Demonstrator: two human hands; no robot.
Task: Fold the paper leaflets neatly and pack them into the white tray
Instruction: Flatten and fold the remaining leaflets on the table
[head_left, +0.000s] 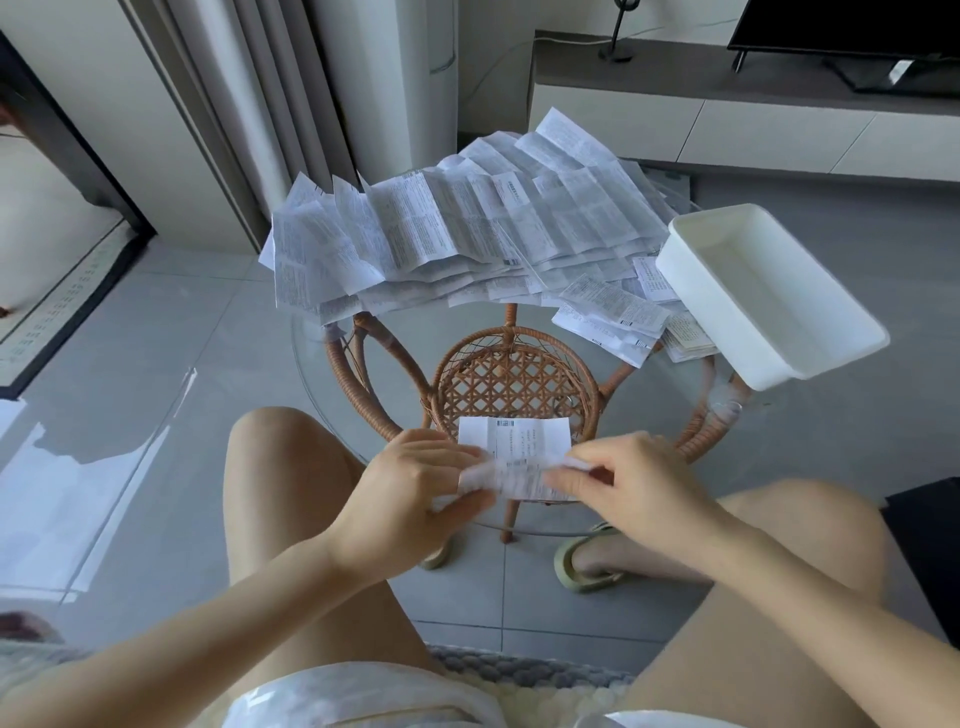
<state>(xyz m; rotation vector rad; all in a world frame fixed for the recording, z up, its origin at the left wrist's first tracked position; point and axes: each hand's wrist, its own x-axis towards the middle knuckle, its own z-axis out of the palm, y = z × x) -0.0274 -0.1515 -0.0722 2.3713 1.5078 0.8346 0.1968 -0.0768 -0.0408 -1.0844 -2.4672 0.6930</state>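
Status: early, we have barely started.
- Glass table (415, 358): fills the middle of the frame and carries all of the items below.
- Loose pile of leaflets (467, 228), upper centre: big, opened out and creased, overlapping, and hanging over the far left edge. We judge this to be the bulk of the work, all of it unfolded.
- White tray (701, 306), right of frame: sits tilted on the table edge, partly on top of papers. We see nothing inside, so nothing is packed yet.
- Small stack of papers (613, 312), just left of the tray: smaller pieces, possibly folded. We can't confirm.
- Left hand (410, 483), lower centre: fingers curled, pinching the left end of one leaflet.
- Right hand (644, 483): thumb and fingers pinching the right end of the same sheet.
- That leaflet (519, 441): lies on the glass between the hands. Its near edge is blurred, and we read this as mid-fold.

Left to do: finish this fold, do the whole pile, then load the tray.
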